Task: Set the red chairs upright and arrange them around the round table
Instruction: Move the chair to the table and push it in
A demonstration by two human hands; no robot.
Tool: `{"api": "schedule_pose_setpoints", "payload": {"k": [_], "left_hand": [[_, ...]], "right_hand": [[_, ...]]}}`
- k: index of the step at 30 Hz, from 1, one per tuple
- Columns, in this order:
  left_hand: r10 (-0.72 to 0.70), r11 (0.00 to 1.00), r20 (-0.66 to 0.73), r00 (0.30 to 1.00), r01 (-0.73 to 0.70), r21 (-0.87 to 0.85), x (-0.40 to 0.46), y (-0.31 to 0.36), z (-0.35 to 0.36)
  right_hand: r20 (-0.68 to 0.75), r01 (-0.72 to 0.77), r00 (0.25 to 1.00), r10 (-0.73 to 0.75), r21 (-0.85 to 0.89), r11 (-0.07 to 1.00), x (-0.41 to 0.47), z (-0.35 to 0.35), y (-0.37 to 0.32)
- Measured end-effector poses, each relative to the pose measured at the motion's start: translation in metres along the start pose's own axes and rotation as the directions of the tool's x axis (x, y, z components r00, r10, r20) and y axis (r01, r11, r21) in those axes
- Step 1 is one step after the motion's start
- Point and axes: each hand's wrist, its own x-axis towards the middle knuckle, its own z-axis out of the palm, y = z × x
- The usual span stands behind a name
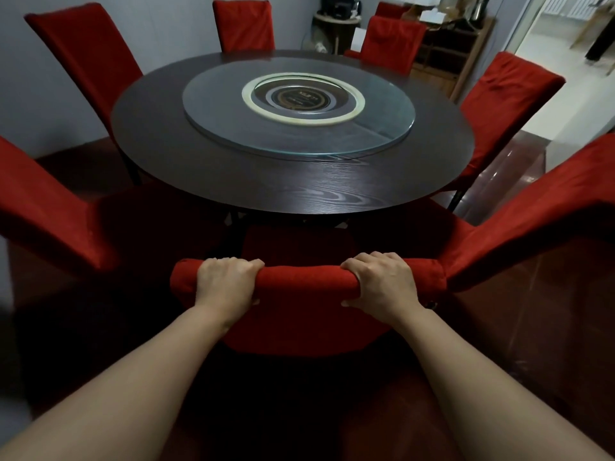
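At the near edge of the round dark-wood bench [332, 191], with its glass turntable [299, 108], stands the nearest red fabric-covered chair [299, 327], upright, its seat tucked toward the rim. The left hand [226, 287] and right hand [382, 284] each have their grip closed over its padded top rail, fingers curled over the far side. The soft cover may slide over a stiff frame, so the rail's two ends look the surest hold; the other red chairs [499, 104] already ring the bench.
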Motion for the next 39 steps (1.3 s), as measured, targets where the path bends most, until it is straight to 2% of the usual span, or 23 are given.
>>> {"api": "schedule_pose_setpoints", "payload": {"k": [6, 9, 15, 19, 24, 30, 35, 39], "left_hand": [[-0.024, 1.0, 0.004, 1.0, 0.024, 0.0, -0.003, 0.015, -0.002], [-0.018, 1.0, 0.019, 1.0, 0.019, -0.025, 0.006, 0.025, -0.003], [-0.006, 0.999, 0.121, 0.993, 0.012, -0.049, 0.018, 0.014, -0.009], [0.033, 0.998, 0.16, 0.986, -0.026, -0.049, 0.02, 0.009, -0.012], [-0.007, 1.0, 0.192, 0.981, 0.008, -0.006, 0.023, -0.005, -0.014], [-0.078, 0.997, 0.094, 0.993, 0.078, -0.001, 0.011, 0.003, -0.007], [-0.092, 0.995, 0.091, 0.992, 0.094, -0.026, 0.004, 0.007, -0.01], [-0.094, 0.994, 0.146, 0.985, 0.102, -0.05, -0.001, 0.013, -0.015]], "right_hand": [[0.056, 0.039, 0.998, -0.039, -0.001, 0.999, 0.0, -0.001, 0.018], [0.087, 0.007, 0.996, -0.005, -0.017, 1.0, 0.006, -0.004, 0.03], [0.039, -0.094, 0.995, 0.095, -0.045, 0.995, 0.01, 0.0, 0.015], [0.066, -0.113, 0.991, 0.116, -0.043, 0.993, 0.011, -0.001, 0.012], [0.078, -0.111, 0.99, 0.113, -0.033, 0.993, 0.019, 0.002, -0.002], [0.057, -0.108, 0.992, 0.109, -0.022, 0.994, 0.018, 0.003, -0.001], [0.072, -0.097, 0.992, 0.101, -0.047, 0.994, 0.019, 0.0, -0.002], [0.13, -0.087, 0.987, 0.091, -0.035, 0.996, 0.015, -0.006, 0.0]]}}
